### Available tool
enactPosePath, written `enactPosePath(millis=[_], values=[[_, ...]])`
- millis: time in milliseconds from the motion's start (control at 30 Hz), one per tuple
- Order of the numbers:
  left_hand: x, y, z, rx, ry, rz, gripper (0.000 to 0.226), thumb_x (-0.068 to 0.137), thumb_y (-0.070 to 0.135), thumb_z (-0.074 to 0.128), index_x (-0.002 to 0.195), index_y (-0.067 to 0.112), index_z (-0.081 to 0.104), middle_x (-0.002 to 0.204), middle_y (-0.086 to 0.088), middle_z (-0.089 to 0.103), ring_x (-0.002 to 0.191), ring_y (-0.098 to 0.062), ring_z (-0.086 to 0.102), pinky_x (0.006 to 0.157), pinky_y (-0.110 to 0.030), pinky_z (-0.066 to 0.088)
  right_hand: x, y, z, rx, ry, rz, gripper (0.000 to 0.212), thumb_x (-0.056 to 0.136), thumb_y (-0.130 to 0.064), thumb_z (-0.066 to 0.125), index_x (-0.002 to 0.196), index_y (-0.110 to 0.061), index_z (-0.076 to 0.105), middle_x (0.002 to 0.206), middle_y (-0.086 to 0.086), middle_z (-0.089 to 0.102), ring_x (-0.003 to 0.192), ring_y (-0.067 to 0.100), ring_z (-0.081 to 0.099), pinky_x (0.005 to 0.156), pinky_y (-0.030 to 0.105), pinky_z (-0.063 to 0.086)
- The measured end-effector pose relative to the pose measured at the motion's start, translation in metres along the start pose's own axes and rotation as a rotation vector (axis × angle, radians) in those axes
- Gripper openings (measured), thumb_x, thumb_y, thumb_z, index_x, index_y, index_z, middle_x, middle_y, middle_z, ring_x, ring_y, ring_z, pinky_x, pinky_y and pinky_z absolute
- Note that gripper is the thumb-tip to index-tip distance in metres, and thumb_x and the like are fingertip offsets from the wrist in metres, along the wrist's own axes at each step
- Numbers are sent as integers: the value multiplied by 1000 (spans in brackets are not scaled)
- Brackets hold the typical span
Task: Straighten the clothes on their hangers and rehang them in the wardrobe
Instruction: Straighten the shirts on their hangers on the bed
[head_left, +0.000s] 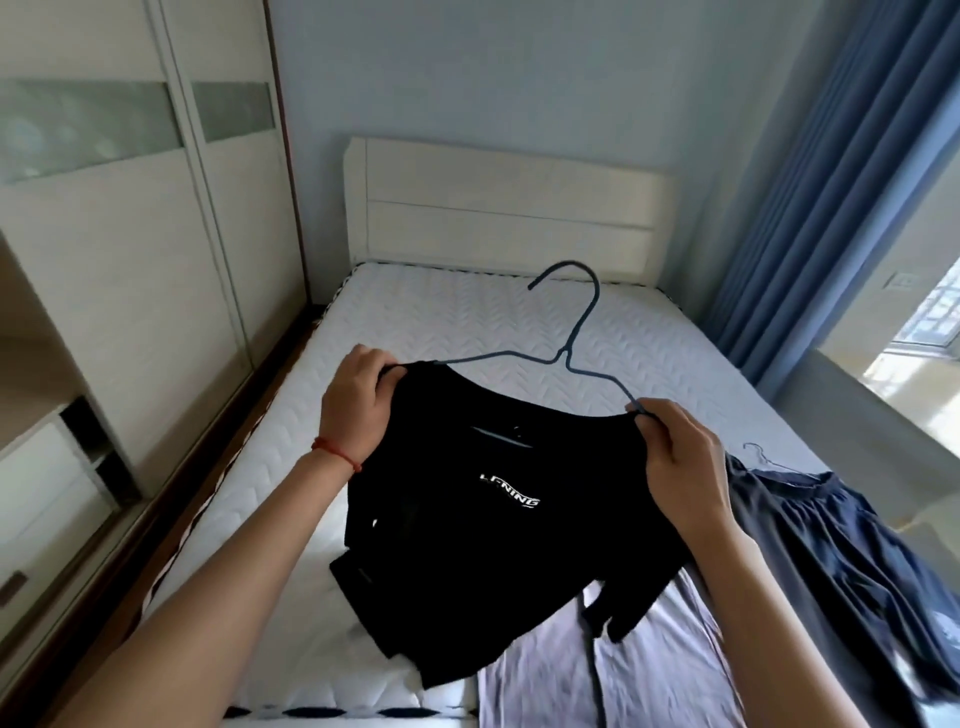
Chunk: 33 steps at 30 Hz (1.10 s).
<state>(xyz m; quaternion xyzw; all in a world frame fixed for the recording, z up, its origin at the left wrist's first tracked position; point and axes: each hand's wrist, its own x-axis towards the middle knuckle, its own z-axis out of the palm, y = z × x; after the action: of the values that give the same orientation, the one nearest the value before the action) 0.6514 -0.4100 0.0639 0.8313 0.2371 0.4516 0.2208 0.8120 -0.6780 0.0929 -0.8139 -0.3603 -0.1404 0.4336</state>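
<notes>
A black T-shirt (478, 525) with white lettering on its chest hangs on a thin blue wire hanger (571, 332), held up over the bed. My left hand (358, 405) pinches the shirt's left shoulder over the hanger's end. My right hand (680, 457) grips the right shoulder and the other hanger end. The hook points away from me. The wardrobe (130, 260) with sliding doors stands along the left wall.
A white quilted mattress (467, 322) fills the middle, with a cream headboard (509, 208) behind. A dark blue garment (852, 561) on a second hanger lies at the right, and a pale lilac garment (660, 665) lies below the shirt. Blue curtains (831, 182) and a window are on the right.
</notes>
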Motion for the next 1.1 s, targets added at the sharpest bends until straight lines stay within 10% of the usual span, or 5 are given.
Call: enactPosePath(millis=[567,1100], values=[[-68,134,-187,271,496,163,25,85,23,56,78,0,64,78,-19,61,74,-16,50,63,-36,44,-33,-98,-94,210,51,-228,17,88,-10,57,99,-7,69,97,8,69,83,12,55,74,16,37],[-28,-62,-170,319,342,-67,17,82,14,66,76,-2,66,77,-17,65,72,-28,62,66,-25,43,18,-90,79,136,-375,-63,14,88,-19,59,92,-11,69,83,3,64,82,18,57,74,24,36]])
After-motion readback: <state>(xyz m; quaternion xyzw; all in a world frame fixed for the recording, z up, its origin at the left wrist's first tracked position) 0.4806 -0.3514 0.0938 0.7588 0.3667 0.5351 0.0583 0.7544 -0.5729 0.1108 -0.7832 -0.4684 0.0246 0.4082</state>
